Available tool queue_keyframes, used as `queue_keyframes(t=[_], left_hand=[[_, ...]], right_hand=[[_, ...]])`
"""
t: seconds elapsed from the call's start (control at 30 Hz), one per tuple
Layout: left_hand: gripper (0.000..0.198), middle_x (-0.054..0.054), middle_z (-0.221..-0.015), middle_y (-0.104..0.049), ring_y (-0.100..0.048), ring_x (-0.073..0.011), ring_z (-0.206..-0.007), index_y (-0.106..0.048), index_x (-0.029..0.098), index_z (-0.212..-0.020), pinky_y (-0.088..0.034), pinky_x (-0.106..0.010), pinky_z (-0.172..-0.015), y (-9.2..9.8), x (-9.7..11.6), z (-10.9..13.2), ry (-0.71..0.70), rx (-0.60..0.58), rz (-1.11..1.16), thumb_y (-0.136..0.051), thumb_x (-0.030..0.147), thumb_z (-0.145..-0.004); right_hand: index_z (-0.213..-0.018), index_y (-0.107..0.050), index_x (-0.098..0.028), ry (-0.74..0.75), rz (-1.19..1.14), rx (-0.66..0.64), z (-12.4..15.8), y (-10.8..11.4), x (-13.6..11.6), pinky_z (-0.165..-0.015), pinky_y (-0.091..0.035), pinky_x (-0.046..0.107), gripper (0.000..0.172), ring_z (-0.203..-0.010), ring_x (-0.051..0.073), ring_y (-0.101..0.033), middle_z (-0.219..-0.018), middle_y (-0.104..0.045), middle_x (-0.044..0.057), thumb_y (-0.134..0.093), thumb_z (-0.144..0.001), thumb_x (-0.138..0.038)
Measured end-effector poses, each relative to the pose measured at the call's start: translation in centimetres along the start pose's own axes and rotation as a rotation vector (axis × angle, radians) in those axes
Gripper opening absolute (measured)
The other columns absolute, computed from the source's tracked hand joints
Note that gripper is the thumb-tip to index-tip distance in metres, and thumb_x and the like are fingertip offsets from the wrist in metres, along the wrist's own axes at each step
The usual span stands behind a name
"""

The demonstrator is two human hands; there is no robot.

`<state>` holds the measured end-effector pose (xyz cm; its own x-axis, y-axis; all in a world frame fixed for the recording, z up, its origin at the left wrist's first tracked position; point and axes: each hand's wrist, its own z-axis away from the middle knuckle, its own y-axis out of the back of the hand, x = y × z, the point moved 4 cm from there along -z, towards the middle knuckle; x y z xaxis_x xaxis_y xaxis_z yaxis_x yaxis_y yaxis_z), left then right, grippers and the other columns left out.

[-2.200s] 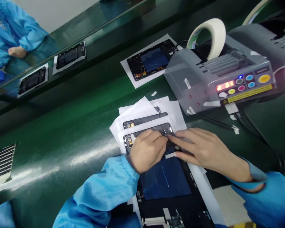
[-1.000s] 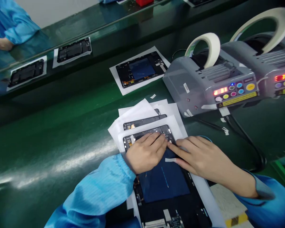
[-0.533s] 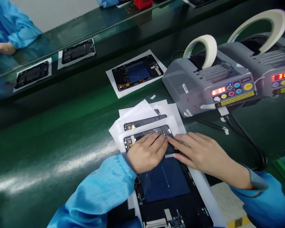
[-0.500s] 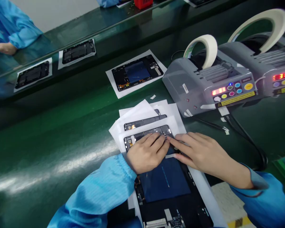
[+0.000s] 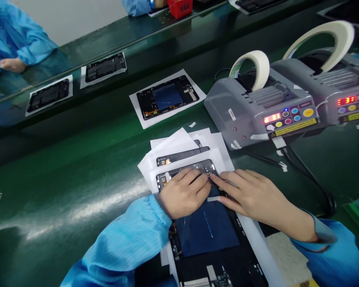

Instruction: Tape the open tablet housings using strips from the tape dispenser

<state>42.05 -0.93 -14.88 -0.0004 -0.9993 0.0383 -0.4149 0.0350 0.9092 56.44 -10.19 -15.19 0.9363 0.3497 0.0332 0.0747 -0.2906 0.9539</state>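
An opened tablet point(image 5: 212, 261) with a dark blue battery panel lies lengthwise before me on white paper. My left hand point(image 5: 185, 193) rests across its upper part, fingers bent and close together, their tips down at the tablet; whatever is between them is hidden. From the right, my right hand point(image 5: 248, 191) reaches in with its index fingertip on the tablet beside the left fingertips. A short white strip of tape point(image 5: 213, 199) sticks out from the right thumb tip, over the battery's upper edge. Beneath the hands, the tablet's parts are covered.
Behind it, another tablet point(image 5: 182, 156) lies among white sheets point(image 5: 175, 141). Two grey tape dispensers point(image 5: 224, 99) with tape rolls stand at right, tweezers point(image 5: 263, 158) in front. Further tablets point(image 5: 164, 97) lie beyond on paper. A co-worker's blue sleeve point(image 5: 36, 44) shows at the far left.
The view has shifted slightly, so the background sits a little differently. Both hands stay in nearly the same place on the tablet, and the tape strip is still at the right thumb.
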Motion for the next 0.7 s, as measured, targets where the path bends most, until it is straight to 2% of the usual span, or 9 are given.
queue_keyframes(t=[0.1, 0.37, 0.53, 0.7], left_hand=[[0.023, -0.008, -0.111, -0.068, -0.061, -0.0213, -0.103, -0.062, 0.012, -0.115, -0.05, -0.036, -0.093, -0.01, 0.03, -0.17, -0.019, -0.037, -0.001, -0.05, 0.018, -0.097], [0.023, -0.011, -0.112, -0.065, -0.057, -0.0257, -0.105, -0.062, 0.011, -0.111, -0.047, -0.04, -0.089, -0.26, -0.09, -0.5, 0.006, -0.139, 0.028, -0.048, 0.02, -0.096], [0.019, -0.01, -0.102, -0.066, -0.059, -0.023, -0.099, -0.064, 0.01, -0.101, -0.049, -0.036, -0.09, -0.16, -0.31, -0.16, 0.081, -0.036, 0.042, -0.049, 0.02, -0.094], [0.02, -0.008, -0.111, -0.067, -0.059, -0.0226, -0.104, -0.064, 0.013, -0.109, -0.047, -0.038, -0.093, -0.04, -0.16, -0.29, -0.004, -0.033, 0.039, -0.051, 0.019, -0.095]], right_hand=[[-0.121, -0.06, -0.009, 0.006, -0.014, 0.004, -0.15, 0.14, 0.06, -0.066, -0.046, 0.032, 0.037, -0.083, 0.02, -0.06, -0.096, -0.065, 0.01, -0.046, -0.098, -0.035], [-0.123, -0.058, -0.01, -0.01, -0.085, -0.002, -0.18, 0.2, 0.48, -0.066, -0.05, 0.031, 0.038, -0.081, 0.019, -0.059, -0.097, -0.063, 0.01, -0.044, -0.099, -0.035], [-0.124, -0.058, -0.01, -0.005, -0.065, 0.005, -0.06, 0.17, 0.2, -0.064, -0.048, 0.032, 0.038, -0.08, 0.019, -0.06, -0.095, -0.064, 0.01, -0.047, -0.097, -0.035], [-0.12, -0.059, -0.009, -0.002, -0.048, 0.026, -0.26, 0.29, 0.12, -0.064, -0.046, 0.032, 0.037, -0.078, 0.02, -0.059, -0.093, -0.063, 0.009, -0.046, -0.098, -0.035]])
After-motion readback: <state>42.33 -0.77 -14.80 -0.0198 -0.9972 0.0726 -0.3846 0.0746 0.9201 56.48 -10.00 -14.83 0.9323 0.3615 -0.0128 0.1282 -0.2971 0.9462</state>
